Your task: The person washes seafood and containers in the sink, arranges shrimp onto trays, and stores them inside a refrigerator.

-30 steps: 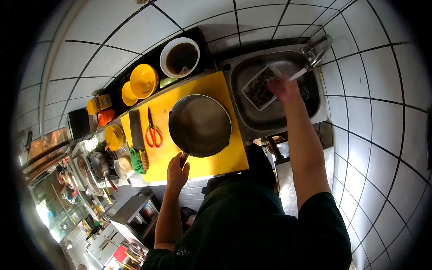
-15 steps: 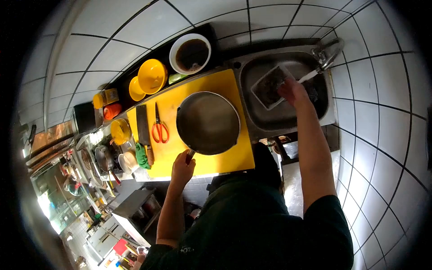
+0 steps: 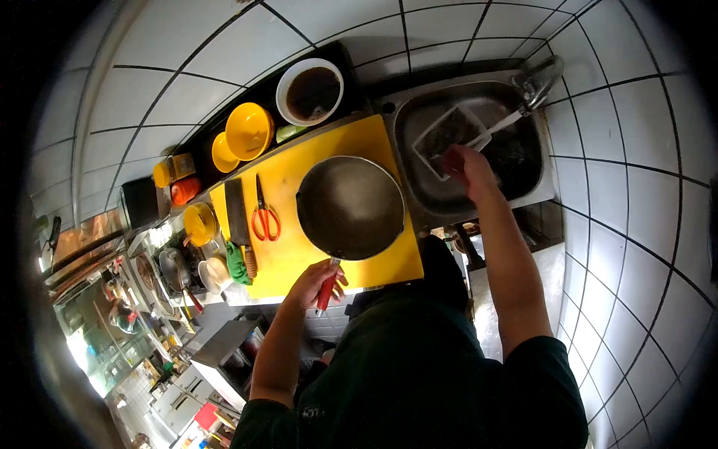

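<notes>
My left hand (image 3: pixel 317 286) is loosely closed around the red handle of a round pan (image 3: pixel 350 208), which rests over a yellow cutting board (image 3: pixel 288 176). At the near side of a rectangular clear tray (image 3: pixel 428 144) in the sink is my right hand (image 3: pixel 465 168), its fingers curled; what they hold is hidden. Dark contents, too indistinct to name, lie in the tray. Water runs from the faucet (image 3: pixel 532 96) onto the tray's right side. Red-handled scissors (image 3: pixel 265 223) and a cleaver (image 3: pixel 238 213) lie left of the pan.
Behind the board stand a white bowl of dark liquid (image 3: pixel 313 91) and yellow bowls (image 3: pixel 249 131). A green cloth (image 3: pixel 237 263) lies by the cleaver handle. Farther left are a yellow-rimmed container (image 3: pixel 200 223) and a stove with a pan (image 3: pixel 173 269). Tiled walls enclose the sink (image 3: pixel 428 198).
My right hand has moved left and nearer, out of the water stream. My left hand has loosened and shifted along the handle, showing its red grip. The pan has shifted slightly right on the board.
</notes>
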Demonstrator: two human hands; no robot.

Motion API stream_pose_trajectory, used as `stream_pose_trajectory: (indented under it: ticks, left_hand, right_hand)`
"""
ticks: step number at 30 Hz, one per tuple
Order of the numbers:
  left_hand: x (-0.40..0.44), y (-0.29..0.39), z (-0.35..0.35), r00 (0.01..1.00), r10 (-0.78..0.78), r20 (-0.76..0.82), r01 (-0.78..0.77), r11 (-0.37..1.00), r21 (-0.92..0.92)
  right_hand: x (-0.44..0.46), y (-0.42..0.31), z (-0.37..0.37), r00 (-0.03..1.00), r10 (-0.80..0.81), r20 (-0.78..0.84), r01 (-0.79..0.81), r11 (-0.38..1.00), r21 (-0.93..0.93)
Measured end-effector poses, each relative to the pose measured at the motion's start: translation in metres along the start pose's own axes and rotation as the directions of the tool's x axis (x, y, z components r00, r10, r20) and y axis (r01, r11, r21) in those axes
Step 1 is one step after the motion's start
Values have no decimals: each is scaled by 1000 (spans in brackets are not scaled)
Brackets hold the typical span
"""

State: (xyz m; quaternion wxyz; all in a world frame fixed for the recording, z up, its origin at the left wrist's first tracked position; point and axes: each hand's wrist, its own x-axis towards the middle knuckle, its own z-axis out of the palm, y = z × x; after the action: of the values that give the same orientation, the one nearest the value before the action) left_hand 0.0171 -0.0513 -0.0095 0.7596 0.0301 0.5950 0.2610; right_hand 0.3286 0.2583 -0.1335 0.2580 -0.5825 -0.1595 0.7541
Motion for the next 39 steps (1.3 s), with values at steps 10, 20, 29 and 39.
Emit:
stream_pose_trajectory:
  ticks: [10,20,29,39]
  left_hand:
    - [38,13,10,967,70,-245,-100,988,-113]
    - [24,29,62,978,36,-206,-74,981,-181]
    - [51,72,136,975,87,-203,-97,994,-40]
    - [118,111,202,980,61,-190,-45,995,87]
  right_hand:
    - [53,6,-32,985,-86,-148,162,742,650]
    - [60,-60,-31,986,-83,-143,149,822,550]
    - [57,-72,-45,992,-122,-32,126,957,263]
    - [18,-83,-76,894,-435,-109,293,750,-593]
